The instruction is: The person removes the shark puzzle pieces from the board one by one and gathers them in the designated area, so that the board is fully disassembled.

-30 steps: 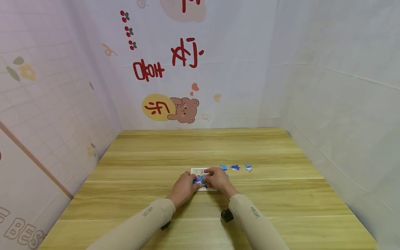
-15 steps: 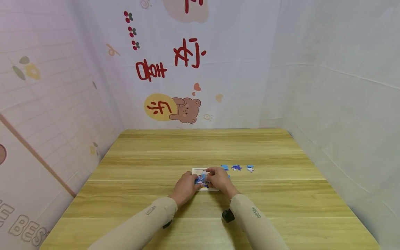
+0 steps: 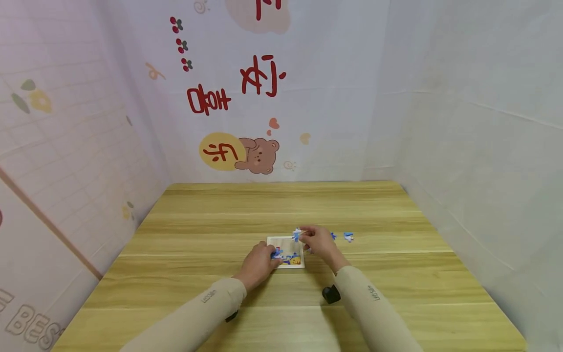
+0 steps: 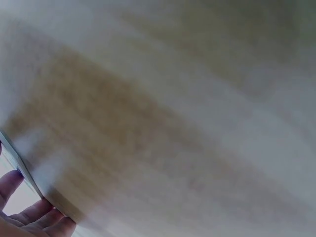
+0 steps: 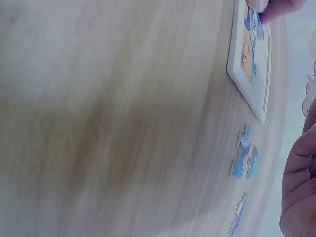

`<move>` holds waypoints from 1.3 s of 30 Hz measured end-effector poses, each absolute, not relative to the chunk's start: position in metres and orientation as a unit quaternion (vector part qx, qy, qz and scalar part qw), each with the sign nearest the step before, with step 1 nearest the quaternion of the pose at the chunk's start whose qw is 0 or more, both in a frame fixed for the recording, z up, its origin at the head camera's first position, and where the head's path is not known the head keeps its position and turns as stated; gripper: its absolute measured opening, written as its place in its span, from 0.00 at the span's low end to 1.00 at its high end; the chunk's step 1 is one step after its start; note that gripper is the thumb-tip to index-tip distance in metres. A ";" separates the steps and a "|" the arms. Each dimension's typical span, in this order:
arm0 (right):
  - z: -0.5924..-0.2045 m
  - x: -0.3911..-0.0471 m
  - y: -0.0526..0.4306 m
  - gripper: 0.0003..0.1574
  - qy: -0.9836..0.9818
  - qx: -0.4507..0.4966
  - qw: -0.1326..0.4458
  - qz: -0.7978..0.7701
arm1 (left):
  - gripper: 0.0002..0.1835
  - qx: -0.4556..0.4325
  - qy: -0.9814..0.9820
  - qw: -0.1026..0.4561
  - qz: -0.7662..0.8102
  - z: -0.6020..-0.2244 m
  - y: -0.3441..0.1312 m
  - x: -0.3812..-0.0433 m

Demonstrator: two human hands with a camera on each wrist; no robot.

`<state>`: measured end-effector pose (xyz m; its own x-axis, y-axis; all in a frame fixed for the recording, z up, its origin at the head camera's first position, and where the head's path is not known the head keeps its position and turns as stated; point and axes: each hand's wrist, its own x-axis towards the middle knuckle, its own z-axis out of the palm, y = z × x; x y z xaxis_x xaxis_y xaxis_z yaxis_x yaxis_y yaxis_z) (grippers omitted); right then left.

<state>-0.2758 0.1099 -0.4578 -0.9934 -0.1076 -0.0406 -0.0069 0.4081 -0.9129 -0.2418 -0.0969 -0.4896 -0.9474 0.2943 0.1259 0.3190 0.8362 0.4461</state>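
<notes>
A white-rimmed jigsaw tray (image 3: 303, 254) lies on the wooden table, with blue and yellow puzzle pieces (image 3: 290, 258) along its near part and bare backing farther up. My left hand (image 3: 257, 264) grips the tray at its left side; in the left wrist view its fingers (image 4: 54, 222) lie along the tray's edge. Over the tray's far right corner, my right hand (image 3: 320, 242) pinches a blue-and-white puzzle piece (image 3: 296, 235) between thumb and fingertips. That piece is out of sight in the right wrist view, where the hand (image 5: 300, 182) shows only at the right edge.
Loose pieces lie right of the tray: a blue-and-white one (image 3: 349, 237) and a dark blue one (image 3: 333, 236) partly behind my right hand. Others (image 5: 244, 155) show beside the tray in the right wrist view. A printed cloth wall (image 3: 334, 122) stands behind the table.
My right hand has lifted away from the tray's middle, up and to the right, carrying the puzzle piece. More of the tray's inside shows. The left hand stays at the tray's left side.
</notes>
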 end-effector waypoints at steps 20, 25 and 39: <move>-0.456 -0.276 0.161 0.24 0.826 -0.008 0.057 -0.561 | 0.18 -0.153 -0.960 0.019 -0.234 -0.490 -0.097 -0.240; -0.458 -0.274 0.178 0.25 0.825 0.000 0.050 -0.563 | 0.18 -0.150 -0.960 0.019 -0.234 -0.490 -0.097 -0.241; -0.468 -0.264 0.206 0.24 0.836 0.029 0.052 -0.546 | 0.20 -0.148 -0.960 0.011 -0.239 -0.486 -0.096 -0.238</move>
